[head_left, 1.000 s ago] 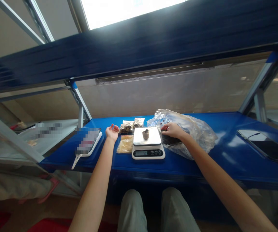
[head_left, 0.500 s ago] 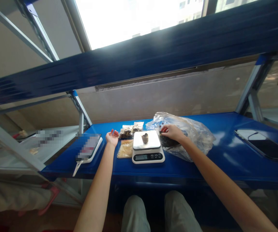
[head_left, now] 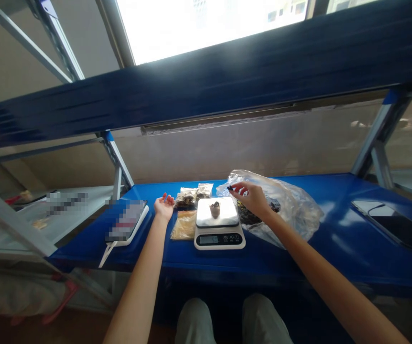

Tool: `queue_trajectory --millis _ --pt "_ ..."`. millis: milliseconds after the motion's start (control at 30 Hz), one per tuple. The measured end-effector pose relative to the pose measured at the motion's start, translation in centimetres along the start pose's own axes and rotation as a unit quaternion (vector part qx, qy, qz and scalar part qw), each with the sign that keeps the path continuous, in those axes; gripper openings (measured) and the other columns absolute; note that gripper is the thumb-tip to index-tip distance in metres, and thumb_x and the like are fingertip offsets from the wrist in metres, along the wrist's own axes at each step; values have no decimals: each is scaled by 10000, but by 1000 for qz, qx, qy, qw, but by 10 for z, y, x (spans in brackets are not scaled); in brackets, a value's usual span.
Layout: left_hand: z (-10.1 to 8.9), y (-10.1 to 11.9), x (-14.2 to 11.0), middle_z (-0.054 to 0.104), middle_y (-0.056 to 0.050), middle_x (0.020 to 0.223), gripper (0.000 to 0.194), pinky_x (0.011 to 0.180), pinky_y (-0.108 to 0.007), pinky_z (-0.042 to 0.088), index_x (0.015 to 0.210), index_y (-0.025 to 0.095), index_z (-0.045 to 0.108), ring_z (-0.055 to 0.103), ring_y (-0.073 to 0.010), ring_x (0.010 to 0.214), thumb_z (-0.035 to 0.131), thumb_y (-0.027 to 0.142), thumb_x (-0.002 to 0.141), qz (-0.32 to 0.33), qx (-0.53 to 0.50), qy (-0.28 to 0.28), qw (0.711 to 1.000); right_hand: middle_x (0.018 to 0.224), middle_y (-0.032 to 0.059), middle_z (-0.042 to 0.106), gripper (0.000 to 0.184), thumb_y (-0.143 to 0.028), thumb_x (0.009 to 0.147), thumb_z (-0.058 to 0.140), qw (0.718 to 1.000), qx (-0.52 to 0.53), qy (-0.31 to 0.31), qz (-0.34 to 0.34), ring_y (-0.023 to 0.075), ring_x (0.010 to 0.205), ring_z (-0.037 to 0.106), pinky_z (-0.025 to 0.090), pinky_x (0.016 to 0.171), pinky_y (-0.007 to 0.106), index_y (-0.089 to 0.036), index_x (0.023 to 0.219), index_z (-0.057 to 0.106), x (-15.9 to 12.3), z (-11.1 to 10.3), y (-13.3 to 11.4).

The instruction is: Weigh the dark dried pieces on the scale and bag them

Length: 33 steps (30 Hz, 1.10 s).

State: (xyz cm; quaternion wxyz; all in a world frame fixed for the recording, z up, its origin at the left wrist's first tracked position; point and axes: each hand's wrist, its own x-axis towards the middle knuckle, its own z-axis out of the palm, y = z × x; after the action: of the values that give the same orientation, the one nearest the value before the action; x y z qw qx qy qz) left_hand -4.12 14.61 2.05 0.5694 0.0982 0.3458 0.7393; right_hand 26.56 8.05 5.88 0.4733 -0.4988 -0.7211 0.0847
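My right hand (head_left: pixel 251 197) pinches a small dark piece (head_left: pixel 230 188), looking like dried plant or fungus, just beyond the scale's right back corner. Below and behind this hand lies a clear plastic bag (head_left: pixel 295 205) with more dark pieces (head_left: pixel 247 215) at its open mouth. A white digital scale (head_left: pixel 220 240) stands in front of me, its display lit. On its plate sits a small brownish cup (head_left: pixel 214 211) with dark bits in it. My left hand (head_left: pixel 164 206) rests palm up with loosely curled fingers, open and holding nothing, left of the scale.
Small filled bags (head_left: pixel 186 198) and a flat bag of pale yellowish stuff (head_left: pixel 184 225) lie left of the scale. A phone on a white block (head_left: pixel 129 222) with a cable is farther left. Another dark phone (head_left: pixel 395 224) lies at right. A blue shelf beam (head_left: pixel 206 81) crosses above.
My right hand has lifted out of the bag's mouth and moved slightly left towards the scale with a dark piece between its fingertips. The left hand stays in place.
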Motion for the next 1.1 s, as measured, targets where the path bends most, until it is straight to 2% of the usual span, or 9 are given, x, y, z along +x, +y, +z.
queue_trajectory --millis 133,233,800,967,1100 --pt "2 0 0 527 -21 593 151 513 -215 411 722 162 524 530 -120 516 382 113 739 -5 -4 2 1000 800 39 668 235 -374 803 575 996 52 -5 -78 123 607 583 466 550 238 -206 918 694 -9 11 -17" --pt "3 -1 -1 526 -20 584 146 505 -214 403 722 160 516 525 -121 512 380 111 740 -5 -3 -2 1000 771 29 652 219 -341 819 570 993 47 -15 -105 118 614 578 454 564 240 -212 944 696 -15 15 -24" --pt "5 0 -5 520 -21 574 158 505 -207 405 706 164 512 521 -117 498 370 112 750 -4 -1 -8 1000 828 32 693 265 -302 828 537 989 43 -69 -122 131 646 600 478 593 257 -237 1042 680 -18 14 -31" --pt "4 0 -5 522 -21 578 169 507 -203 408 719 161 517 521 -113 499 360 110 758 -1 2 -5 1000 823 27 692 270 -262 821 527 987 54 -70 -133 129 664 605 474 590 244 -220 1048 668 -18 13 -32" --pt "3 -1 -2 520 -20 578 163 513 -208 409 716 162 516 522 -115 504 365 110 749 -1 1 -10 1000 880 36 686 254 -249 818 516 993 13 -37 -112 143 722 617 474 633 252 -217 1016 672 -15 11 -28"
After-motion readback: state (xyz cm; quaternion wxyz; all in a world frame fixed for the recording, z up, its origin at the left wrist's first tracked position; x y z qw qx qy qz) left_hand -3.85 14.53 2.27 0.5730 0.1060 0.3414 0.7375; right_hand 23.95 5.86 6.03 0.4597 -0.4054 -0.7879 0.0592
